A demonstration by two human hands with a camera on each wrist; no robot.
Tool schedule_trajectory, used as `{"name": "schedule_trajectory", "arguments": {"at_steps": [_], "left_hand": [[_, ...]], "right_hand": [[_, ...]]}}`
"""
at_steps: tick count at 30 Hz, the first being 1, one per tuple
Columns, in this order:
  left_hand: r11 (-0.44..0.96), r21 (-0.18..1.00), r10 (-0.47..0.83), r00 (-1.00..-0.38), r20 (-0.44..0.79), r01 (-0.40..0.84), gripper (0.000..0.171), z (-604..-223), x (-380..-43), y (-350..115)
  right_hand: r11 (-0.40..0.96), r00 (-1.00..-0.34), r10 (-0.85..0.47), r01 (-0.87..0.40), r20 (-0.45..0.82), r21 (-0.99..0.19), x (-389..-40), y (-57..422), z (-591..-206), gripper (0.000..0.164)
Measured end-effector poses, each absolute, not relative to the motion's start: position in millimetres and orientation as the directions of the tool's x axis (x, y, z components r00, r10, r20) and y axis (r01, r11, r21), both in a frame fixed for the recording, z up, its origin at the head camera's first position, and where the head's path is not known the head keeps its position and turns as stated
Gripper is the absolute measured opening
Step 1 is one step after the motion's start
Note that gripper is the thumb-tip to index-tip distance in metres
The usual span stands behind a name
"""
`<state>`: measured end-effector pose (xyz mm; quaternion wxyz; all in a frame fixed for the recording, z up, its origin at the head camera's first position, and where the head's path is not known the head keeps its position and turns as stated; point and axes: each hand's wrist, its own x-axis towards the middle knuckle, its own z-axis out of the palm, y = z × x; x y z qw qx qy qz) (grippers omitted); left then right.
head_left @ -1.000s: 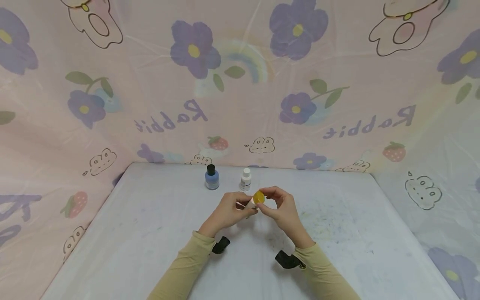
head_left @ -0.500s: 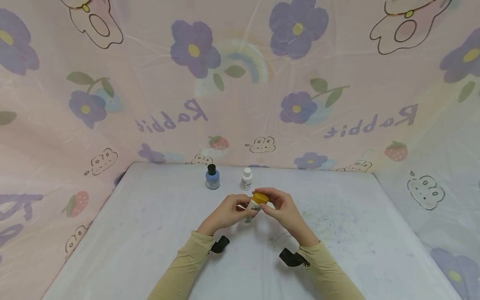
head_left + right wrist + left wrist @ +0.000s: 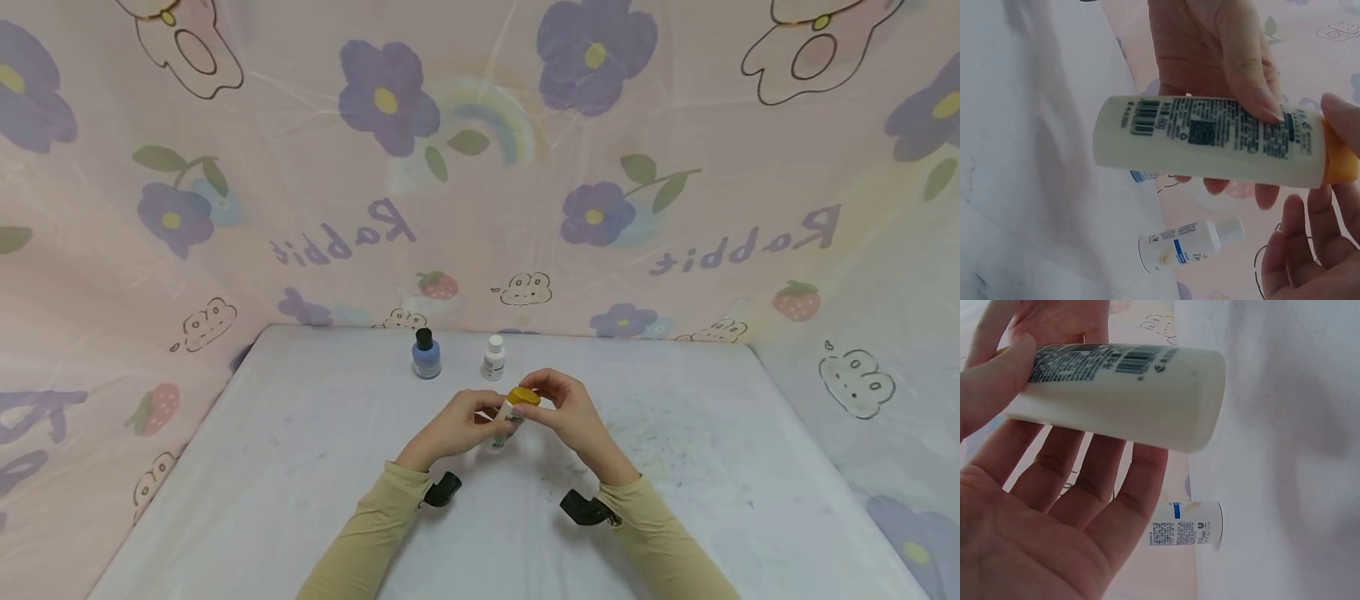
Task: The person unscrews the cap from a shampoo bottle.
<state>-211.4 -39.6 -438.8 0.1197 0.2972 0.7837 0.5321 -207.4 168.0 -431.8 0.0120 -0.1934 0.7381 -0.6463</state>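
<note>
Left hand (image 3: 459, 423) grasps tilted barcoded bottle (image 3: 1204, 134) between both hands; right hand (image 3: 567, 414) pinches its yellow cap (image 3: 524, 395). White-capped bottle (image 3: 493, 363) near 12 o'clock from it, black-capped blue bottle (image 3: 427, 360) at 10.

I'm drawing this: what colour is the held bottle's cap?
Orange-yellow cap, clearest in the right wrist view.

The bottle (image 3: 1210, 140) is tilting, its base (image 3: 496, 447) swinging toward the tabletop's (image 3: 240, 467) near edge, its printed side (image 3: 1238, 134) coming into view.
</note>
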Motion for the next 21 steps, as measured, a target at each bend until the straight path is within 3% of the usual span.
{"name": "schedule_trajectory", "arguments": {"at_steps": [5,14,21], "left_hand": [[0.235,0.916,0.605,-0.787,0.124,0.325,0.019,-441.8,-212.8,-42.1],[0.272,0.896,0.614,-0.780,0.121,0.352,0.024,-433.6,-209.4,-44.8],[0.300,0.897,0.562,-0.820,0.110,0.326,0.026,-445.0,-213.8,-44.3]], "right_hand": [[0.138,-0.908,-0.343,-0.300,0.239,-0.944,-198.0,166.6,-413.2,0.024],[0.139,-0.871,-0.420,-0.339,0.254,-0.930,-197.1,171.5,-409.6,0.035],[0.171,-0.905,-0.334,-0.332,0.262,-0.928,-198.7,172.8,-415.8,0.046]]}}
